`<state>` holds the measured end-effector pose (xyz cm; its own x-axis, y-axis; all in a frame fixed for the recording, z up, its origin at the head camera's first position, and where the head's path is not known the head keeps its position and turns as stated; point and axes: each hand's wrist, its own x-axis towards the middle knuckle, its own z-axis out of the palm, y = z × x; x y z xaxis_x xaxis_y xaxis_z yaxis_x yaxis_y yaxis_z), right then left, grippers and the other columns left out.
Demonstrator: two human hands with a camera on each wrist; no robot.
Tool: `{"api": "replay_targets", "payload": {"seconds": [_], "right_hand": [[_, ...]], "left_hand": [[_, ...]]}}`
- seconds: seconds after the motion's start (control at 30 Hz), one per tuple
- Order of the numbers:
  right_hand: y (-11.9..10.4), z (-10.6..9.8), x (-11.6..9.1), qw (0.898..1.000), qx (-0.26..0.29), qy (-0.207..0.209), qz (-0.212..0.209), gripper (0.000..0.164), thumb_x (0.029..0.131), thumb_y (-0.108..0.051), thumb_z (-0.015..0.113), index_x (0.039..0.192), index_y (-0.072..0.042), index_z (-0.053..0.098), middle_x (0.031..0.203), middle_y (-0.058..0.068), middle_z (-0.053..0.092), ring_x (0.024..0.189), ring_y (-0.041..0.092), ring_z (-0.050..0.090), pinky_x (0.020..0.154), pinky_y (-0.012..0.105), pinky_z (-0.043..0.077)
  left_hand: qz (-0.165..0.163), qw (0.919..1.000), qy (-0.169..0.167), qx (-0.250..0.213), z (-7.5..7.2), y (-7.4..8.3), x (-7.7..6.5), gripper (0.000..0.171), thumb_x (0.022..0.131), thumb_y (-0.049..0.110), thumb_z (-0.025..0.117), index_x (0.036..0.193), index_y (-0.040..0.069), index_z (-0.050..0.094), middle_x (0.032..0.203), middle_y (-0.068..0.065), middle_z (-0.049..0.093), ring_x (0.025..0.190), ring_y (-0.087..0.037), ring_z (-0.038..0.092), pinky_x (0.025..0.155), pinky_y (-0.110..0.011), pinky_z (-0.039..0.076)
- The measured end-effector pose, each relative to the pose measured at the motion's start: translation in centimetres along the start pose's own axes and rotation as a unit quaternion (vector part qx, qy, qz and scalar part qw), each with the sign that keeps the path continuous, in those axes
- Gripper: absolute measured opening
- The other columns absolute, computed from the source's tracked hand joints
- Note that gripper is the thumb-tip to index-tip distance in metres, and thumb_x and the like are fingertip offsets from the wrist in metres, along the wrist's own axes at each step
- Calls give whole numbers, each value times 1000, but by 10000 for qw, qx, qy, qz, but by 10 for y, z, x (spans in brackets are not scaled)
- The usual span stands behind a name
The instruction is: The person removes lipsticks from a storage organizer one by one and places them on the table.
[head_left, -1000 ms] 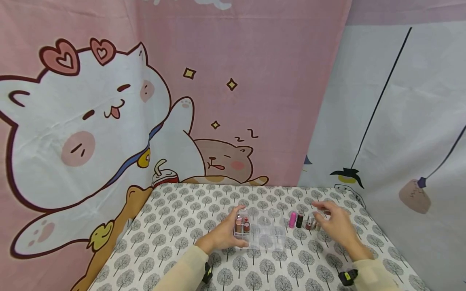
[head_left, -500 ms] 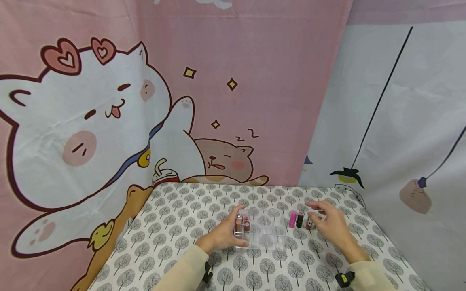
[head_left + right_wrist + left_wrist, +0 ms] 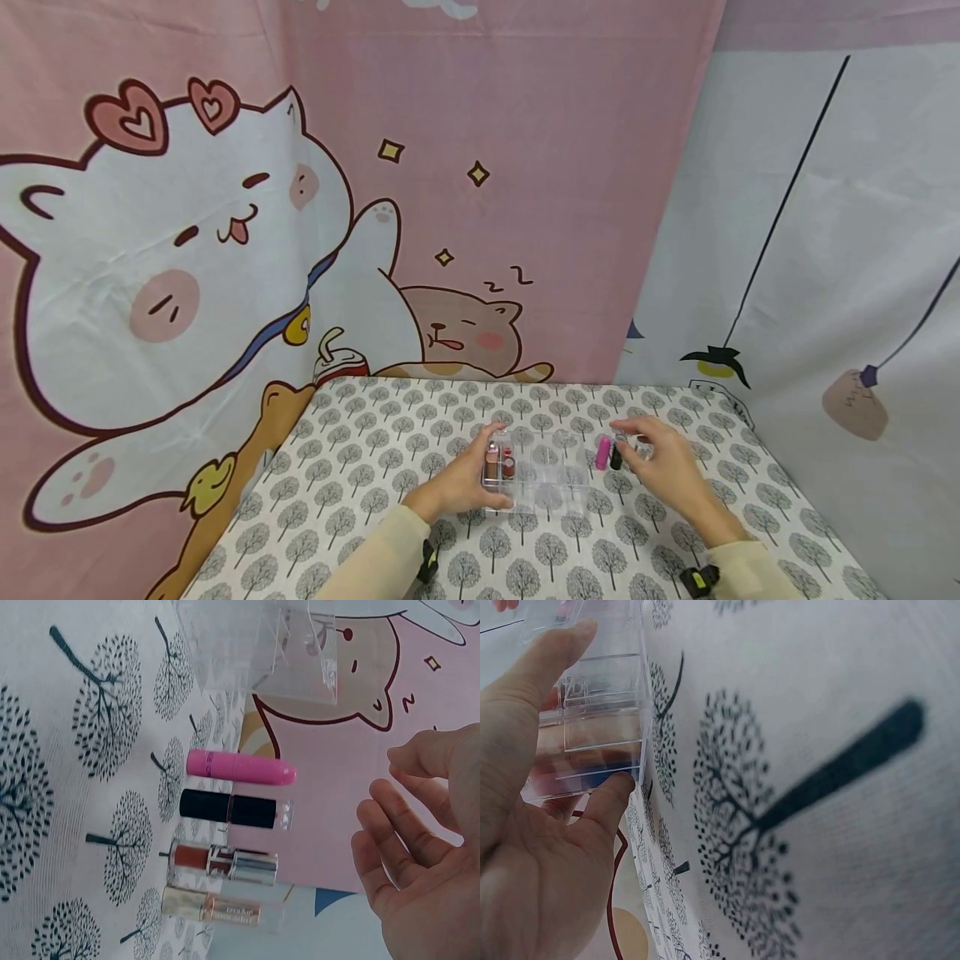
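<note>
Steadying the clear organizer [image 3: 543,483] at worktop [image 3: 360,467] centre with curled fingers, left hand [image 3: 465,487] anchors it; right hand [image 3: 663,467], fingers loosely apart and empty, hovers by the black lipstick [image 3: 617,457] right of it: advisable to pinch mid-barrel, sparing the pink lipstick [image 3: 603,452].

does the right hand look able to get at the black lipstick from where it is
Probably yes: the right hand hovers open beside the black lipstick, which stands upright between the pink lipstick and a brown one, nothing covering it.
</note>
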<state>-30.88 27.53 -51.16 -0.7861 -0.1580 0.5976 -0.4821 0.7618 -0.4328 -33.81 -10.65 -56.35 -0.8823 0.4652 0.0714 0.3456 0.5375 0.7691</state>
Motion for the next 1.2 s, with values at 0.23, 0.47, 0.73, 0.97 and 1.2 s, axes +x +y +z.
{"api": "replay_targets", "payload": {"seconds": [0.23,0.47,0.73,0.97,1.2], "right_hand": [[-8,10,2,9995,83,2,-312,35,97,-2,92,130,-12,85,124,8,85,97,22,77,75,26,63],[-19,21,3,9982,308,-123,-498,36,96,3,90,129,-9,85,119,7,85,80,-1,63,65,21,53],[-30,38,2,9971,486,-315,-485,40,94,2,92,131,-14,85,118,4,84,76,-3,59,59,19,50],[-39,56,4,9938,624,-380,-839,41,91,4,93,128,-9,85,124,6,86,80,1,65,69,26,62],[-45,72,3,9930,586,-660,-780,41,95,0,92,132,-15,85,129,-2,85,112,22,82,96,43,71]], "left_hand": [[15,10000,13,-16,0,0,0,138,82,34,109,178,61,14,171,-16,58,141,-31,71,127,-64,55],[22,10000,4,-23,-1,0,0,138,82,34,109,179,60,14,168,-14,60,138,-29,72,126,-65,56],[-37,10000,-9,-34,0,-3,2,138,83,35,109,178,63,13,164,-11,63,134,-24,73,125,-61,56],[-16,10000,2,-8,0,-3,2,138,83,34,109,178,61,13,170,-14,59,142,-30,70,129,-64,54],[54,10000,2,20,1,-4,3,137,83,35,109,180,57,14,168,-14,60,142,-31,70,129,-64,54]]}}
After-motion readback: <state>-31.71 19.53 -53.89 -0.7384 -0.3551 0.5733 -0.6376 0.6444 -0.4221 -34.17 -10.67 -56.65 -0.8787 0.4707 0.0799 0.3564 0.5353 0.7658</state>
